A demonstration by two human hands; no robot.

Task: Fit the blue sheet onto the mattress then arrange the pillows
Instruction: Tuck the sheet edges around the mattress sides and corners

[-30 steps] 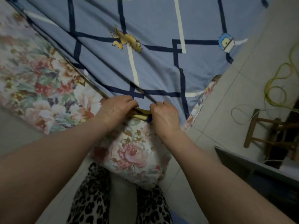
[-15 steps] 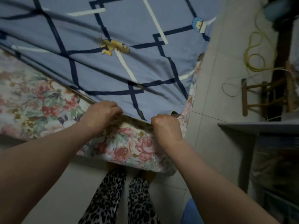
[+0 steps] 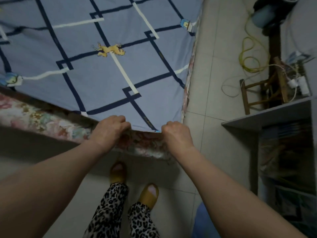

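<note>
The blue sheet [image 3: 106, 71], patterned with dark and white lines and small cartoon figures, lies stretched over the floral mattress [image 3: 39, 117]. My left hand [image 3: 109, 129] grips the sheet's near edge with curled fingers. My right hand [image 3: 176, 133] grips the same edge at the near right corner of the mattress. The floral side of the mattress shows below and between both hands. No pillows are in view.
A tiled floor [image 3: 214, 100] runs along the right of the bed. A wooden stool [image 3: 260, 93] with cables and a yellow cord [image 3: 248, 54] stands at the right. A grey shelf unit [image 3: 267, 114] sits near my right arm. My feet in yellow slippers [image 3: 148, 194] stand below the mattress corner.
Both hands have spread apart along the sheet's edge and drawn it toward the corner, covering more of the floral mattress top. The view has shifted, showing my feet.
</note>
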